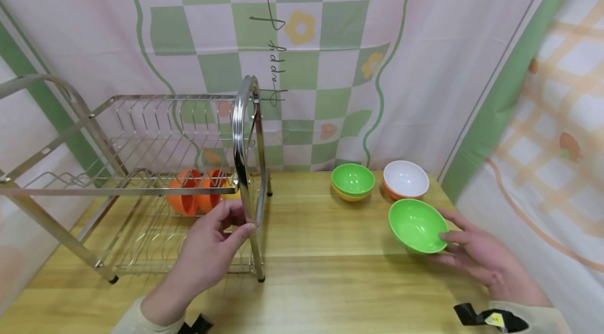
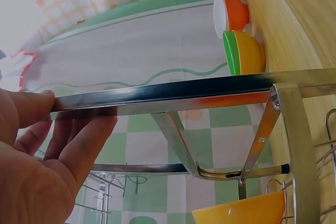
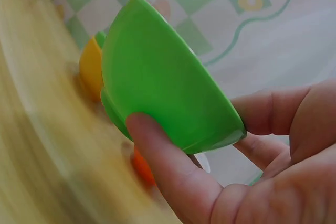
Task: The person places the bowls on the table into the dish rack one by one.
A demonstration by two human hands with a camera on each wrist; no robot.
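The light wood-grain surface (image 1: 321, 287) is carrying a two-tier metal dish rack (image 1: 141, 192), which is standing on black feet (image 1: 261, 280) at the left. Toward the far right, a yellow bowl (image 2: 249, 53) and an orange bowl (image 2: 237, 13) are sitting upright, just beside each other.

Bare hands (image 1: 212, 250), cream sleeves (image 1: 549, 319), black wrist straps (image 1: 515, 324), one yellow label (image 1: 495, 319)

The held bowl (image 1: 415, 225) looks glossy plastic, the rack (image 1: 239, 137) shiny metal, tabletop (image 1: 325, 292) wood.
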